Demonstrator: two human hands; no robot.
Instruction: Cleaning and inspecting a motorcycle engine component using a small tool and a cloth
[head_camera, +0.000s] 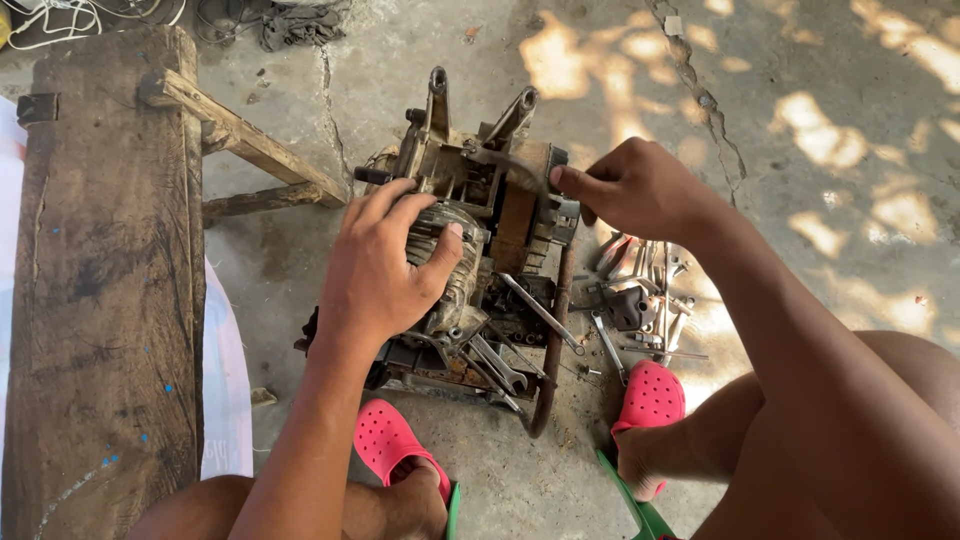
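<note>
1. left hand (385, 265): fingers curled around the ribbed grey cylinder (448, 262) at frame centre, thumb pressed on its right side.
2. right hand (635, 188): fingers drawn narrow, tips on a thin metal part at the upper right edge of the engine (480, 240); what they pinch cannot be told.
3. engine: greasy block standing on the concrete floor (800, 130), mid-frame, two lugs rising at its top.
4. wrenches (500, 365): lying against the engine's lower right side.
5. loose tools (645, 300): heaped just right of the engine, beneath the right wrist.
6. pink clogs (652, 395): one on each foot, lower centre.
7. wooden bench (100, 280): left of frame, well apart from the hands.
</note>
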